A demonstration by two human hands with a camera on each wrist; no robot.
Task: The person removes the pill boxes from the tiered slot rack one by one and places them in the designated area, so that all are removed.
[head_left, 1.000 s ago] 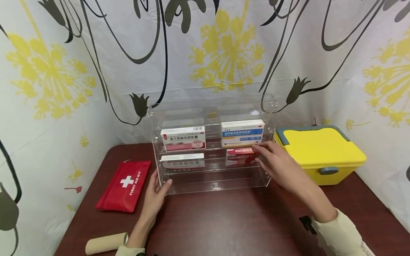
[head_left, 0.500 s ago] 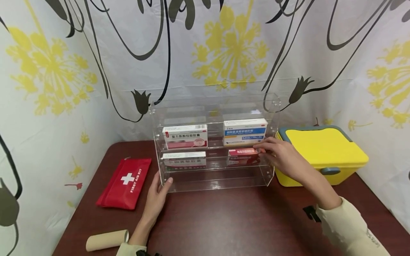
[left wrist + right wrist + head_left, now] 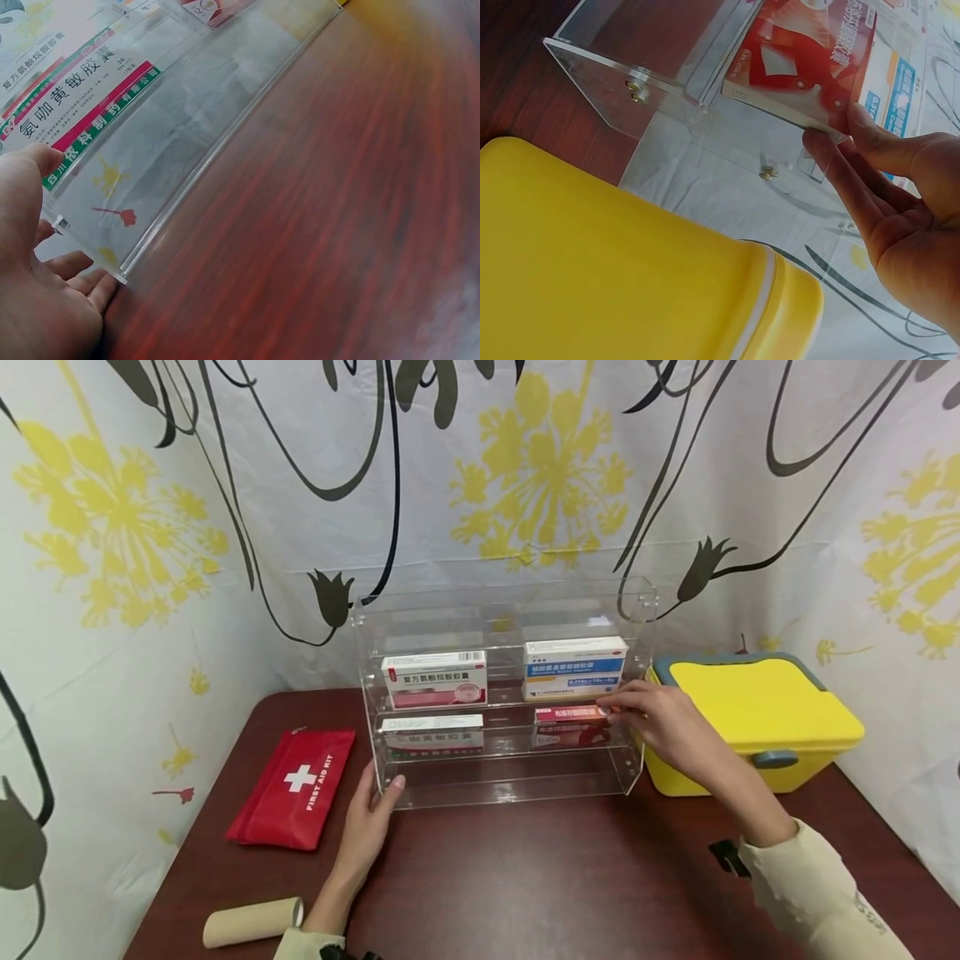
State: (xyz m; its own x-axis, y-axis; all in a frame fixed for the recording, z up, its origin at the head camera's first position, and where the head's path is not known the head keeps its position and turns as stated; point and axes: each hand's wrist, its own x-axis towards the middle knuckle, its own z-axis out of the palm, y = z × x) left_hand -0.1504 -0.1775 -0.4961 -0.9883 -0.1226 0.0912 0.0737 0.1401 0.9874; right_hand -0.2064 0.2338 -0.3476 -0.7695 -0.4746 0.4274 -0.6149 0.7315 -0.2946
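Note:
A clear acrylic display rack [image 3: 502, 792] stands on the table with medicine boxes on two of its tiers. My left hand [image 3: 366, 822] grips the rack's lower left side panel; the left wrist view shows the thumb [image 3: 34, 161] inside and the fingers outside. My right hand [image 3: 663, 727] pinches the upper right corner of a red medicine box [image 3: 564, 727] on the lower tier. In the right wrist view, thumb and fingers hold that box [image 3: 802, 60] at its end. Left of it sits a white-and-green capsule box [image 3: 432, 737].
The upper tier bears a white-and-pink box [image 3: 435, 680] and a white-and-blue box [image 3: 574, 668]. A yellow case [image 3: 757, 710] stands close to the rack's right side. Left lie a red first aid pouch [image 3: 292, 789] and a cardboard tube [image 3: 251, 922]. Patterned cloth [image 3: 480, 510] hangs behind.
My right hand's lower fingers, more spread before, have drawn in at the red box's corner. The left hand keeps its grip on the rack. The head view has shifted slightly.

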